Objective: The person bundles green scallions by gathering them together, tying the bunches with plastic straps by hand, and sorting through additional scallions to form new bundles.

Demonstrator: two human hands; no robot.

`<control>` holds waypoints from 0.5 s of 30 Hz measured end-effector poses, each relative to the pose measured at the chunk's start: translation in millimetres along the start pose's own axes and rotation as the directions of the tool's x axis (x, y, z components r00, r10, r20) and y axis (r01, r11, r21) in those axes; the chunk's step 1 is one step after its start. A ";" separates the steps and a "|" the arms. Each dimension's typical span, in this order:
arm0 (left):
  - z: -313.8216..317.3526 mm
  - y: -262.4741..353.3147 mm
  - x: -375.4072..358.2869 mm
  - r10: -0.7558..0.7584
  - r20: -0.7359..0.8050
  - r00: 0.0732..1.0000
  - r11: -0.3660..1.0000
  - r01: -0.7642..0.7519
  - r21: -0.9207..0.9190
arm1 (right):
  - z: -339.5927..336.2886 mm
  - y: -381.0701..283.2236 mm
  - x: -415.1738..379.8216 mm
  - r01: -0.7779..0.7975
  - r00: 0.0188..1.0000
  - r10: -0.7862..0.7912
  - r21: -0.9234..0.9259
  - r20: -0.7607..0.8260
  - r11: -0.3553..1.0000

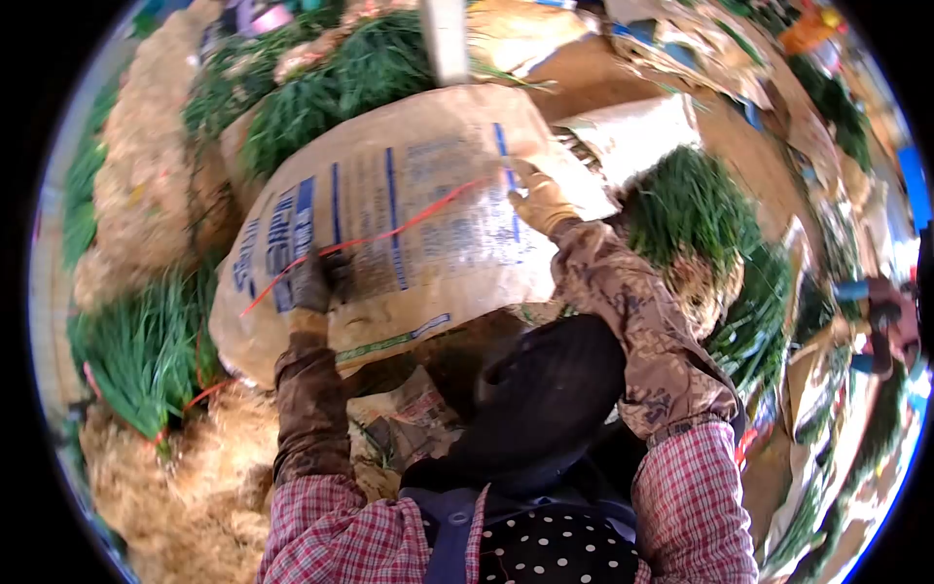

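A large tan paper sack point(438, 243) with blue print lies across the middle of the view. A thin red string point(418, 219) runs slantwise over its top. My left hand point(313, 282), in a dark glove, rests on the sack's left part, right beside the string. Its fingers are too dark and blurred to show whether they grip the string. In a tan glove, my right hand point(542, 201) lies on the sack near its right edge with fingers stretched out. The string's right end shows a little to the left of this hand.
Bundles of long green-leaved plants stand at the left point(146, 341), behind the sack point(341, 83) and at the right point(691, 214). A pale post point(445, 39) rises behind the sack. Dry straw-like material point(204, 477) covers the lower left. Another person point(885, 321) is at the far right.
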State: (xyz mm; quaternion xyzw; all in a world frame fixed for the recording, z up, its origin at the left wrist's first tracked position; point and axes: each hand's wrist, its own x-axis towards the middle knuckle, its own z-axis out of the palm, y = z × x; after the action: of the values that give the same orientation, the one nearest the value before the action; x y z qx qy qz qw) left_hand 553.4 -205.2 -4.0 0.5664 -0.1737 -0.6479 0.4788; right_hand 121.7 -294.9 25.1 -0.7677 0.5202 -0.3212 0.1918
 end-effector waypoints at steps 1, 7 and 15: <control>-3.4 -1.5 4.8 -0.014 -0.073 0.997 1.000 0.013 -0.017 | -21.0 -16.0 -9.3 -0.131 0.988 0.127 0.046 0.086 0.990; -9.8 8.7 -33.1 -0.141 0.023 0.990 0.981 0.136 0.141 | -127.7 39.1 -86.8 0.111 0.781 0.262 -0.540 0.566 0.834; 0.7 2.2 -101.1 -0.236 0.121 0.964 0.938 0.193 0.287 | -278.6 42.7 -288.9 -0.570 0.764 0.538 -0.018 0.356 0.822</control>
State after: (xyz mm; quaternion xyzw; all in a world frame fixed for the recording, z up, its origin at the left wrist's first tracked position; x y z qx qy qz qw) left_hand 543.6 -123.9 55.3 0.5906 -0.2346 -0.7080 0.3080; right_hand -173.0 -34.0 114.1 -0.6144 0.6663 -0.1336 0.4009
